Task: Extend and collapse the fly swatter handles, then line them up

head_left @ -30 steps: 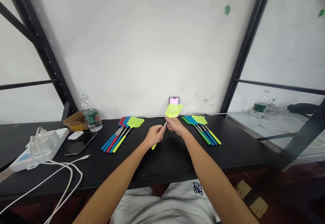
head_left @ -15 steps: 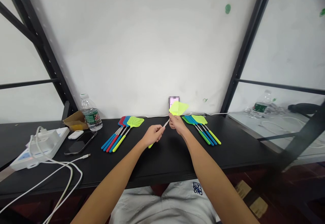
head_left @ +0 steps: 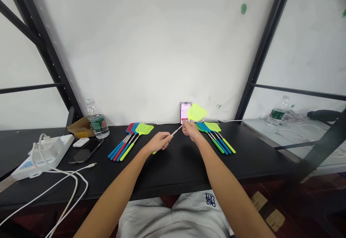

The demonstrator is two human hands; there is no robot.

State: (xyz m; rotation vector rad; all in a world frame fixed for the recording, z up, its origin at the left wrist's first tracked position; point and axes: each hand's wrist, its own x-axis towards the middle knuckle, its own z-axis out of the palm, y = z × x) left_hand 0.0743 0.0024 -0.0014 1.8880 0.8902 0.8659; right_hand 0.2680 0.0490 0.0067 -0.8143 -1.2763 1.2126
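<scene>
1. The left hand [head_left: 159,142] grasps the yellow swatter [head_left: 198,112] by its handle.
2. The right hand [head_left: 190,130] grips its rod, below the head.
3. It is above the worktop [head_left: 173,171], toward the back edge.

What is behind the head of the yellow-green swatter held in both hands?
Behind the swatter head are a pink-screened phone and the white wall. The phone's left side shows; part of its right side is covered.
</scene>
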